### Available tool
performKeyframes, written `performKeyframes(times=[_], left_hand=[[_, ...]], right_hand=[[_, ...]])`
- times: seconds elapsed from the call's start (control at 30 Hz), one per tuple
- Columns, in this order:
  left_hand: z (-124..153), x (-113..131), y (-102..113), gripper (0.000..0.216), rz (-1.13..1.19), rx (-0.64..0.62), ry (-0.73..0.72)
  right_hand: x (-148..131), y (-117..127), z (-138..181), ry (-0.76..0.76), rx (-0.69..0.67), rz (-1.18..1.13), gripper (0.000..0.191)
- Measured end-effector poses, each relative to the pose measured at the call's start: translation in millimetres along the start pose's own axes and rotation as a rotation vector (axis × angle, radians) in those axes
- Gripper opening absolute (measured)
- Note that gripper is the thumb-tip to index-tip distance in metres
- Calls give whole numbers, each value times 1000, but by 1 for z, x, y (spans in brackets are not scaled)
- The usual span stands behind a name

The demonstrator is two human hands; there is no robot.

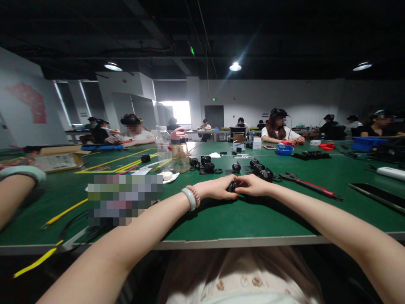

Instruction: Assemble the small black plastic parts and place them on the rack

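Note:
Close together over the green table (pixel 202 223), both my hands hold one small black part (pixel 232 186), mostly covered by fingers. My left hand (pixel 218 188) closes on it from the left, thumb on top and fingers below. From the other side my right hand (pixel 252 185) pinches the same part with bent fingers. Just beyond them lie several black rounded parts, among them a group (pixel 261 169) behind the right hand, a single one (pixel 236 167) and a cluster (pixel 206 164) farther left. An adjustable wrench with a red and black handle (pixel 311 186) lies right of my right hand.
A drink bottle with a pink lid (pixel 180 154) and a clear bottle (pixel 163 147) stand left of the black parts. A phone (pixel 379 196) lies at right. Blue bins (pixel 285 149) sit farther back. Another person's forearm (pixel 14 194) enters at left; people sit opposite.

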State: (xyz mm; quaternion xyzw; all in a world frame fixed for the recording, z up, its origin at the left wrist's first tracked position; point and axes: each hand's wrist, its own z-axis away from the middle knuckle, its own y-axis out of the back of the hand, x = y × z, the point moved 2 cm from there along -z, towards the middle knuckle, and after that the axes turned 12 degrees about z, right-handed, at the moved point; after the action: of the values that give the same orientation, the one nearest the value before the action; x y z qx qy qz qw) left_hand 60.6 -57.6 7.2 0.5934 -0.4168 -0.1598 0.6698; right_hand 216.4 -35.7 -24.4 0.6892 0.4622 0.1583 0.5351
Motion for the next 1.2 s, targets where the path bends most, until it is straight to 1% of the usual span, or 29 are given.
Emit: performKeyframes(times=[0.17,0.43,0.73,0.9,1.2], left_hand=[[0,-1,0,55,20,-3,-4],[1,1,0,53,15,2,20],[-1,-2,0,55,21,1,-6],[-1,-1,0,53,0,1,3],[-1,-2,-1,56,4,5,11]], right_hand=[[0,0,0,-12,11,18,31],[-1,1,-1,-3,8,27,31],[2,0,0,3,11,47,32],[1,0,0,13,15,48,32],[0,1,-1,-22,24,50,33]])
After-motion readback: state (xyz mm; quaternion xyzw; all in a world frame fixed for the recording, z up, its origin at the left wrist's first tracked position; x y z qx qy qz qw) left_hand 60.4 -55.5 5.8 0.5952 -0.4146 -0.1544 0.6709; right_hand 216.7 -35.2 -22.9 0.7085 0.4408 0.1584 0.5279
